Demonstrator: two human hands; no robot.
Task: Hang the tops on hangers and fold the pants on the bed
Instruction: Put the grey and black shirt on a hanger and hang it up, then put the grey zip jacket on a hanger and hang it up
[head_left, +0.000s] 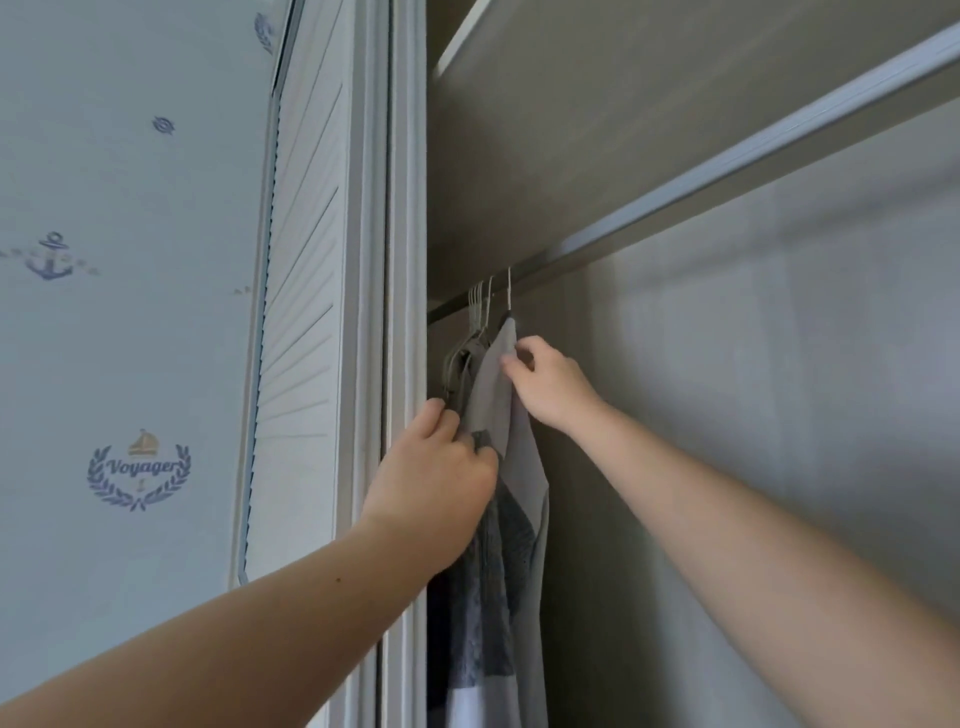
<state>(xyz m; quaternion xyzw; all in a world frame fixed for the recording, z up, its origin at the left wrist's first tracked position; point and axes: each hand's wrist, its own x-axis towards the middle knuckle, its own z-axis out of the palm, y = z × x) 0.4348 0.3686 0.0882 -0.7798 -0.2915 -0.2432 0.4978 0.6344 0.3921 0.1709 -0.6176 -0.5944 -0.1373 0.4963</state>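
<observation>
A light grey top (500, 395) of soft fabric, with a darker blue-grey panel lower down, is hanging inside the wardrobe from a long silver metal rail (727, 174), at the rail's far left end. It is sitting on a thin white wire hanger (509, 293) whose hook is looping over the rail. The right hand (550, 387) is reaching up just below the rail and pinching the top's light grey shoulder edge between thumb and fingertips, close under the hanger's neck. The left hand (436, 483) is lying lower, further beneath the rail, with its fingers curling round the fabric where the light grey is meeting the darker panel. Just left of the occupied hanger, a bunch of pale empty hangers (475, 319) is crowding against the end of the rail. Left of the rail's end, a white louvred wardrobe door (306, 312) is standing, and beyond it pale wallpaper with blue anchor prints (130, 338) is showing.
</observation>
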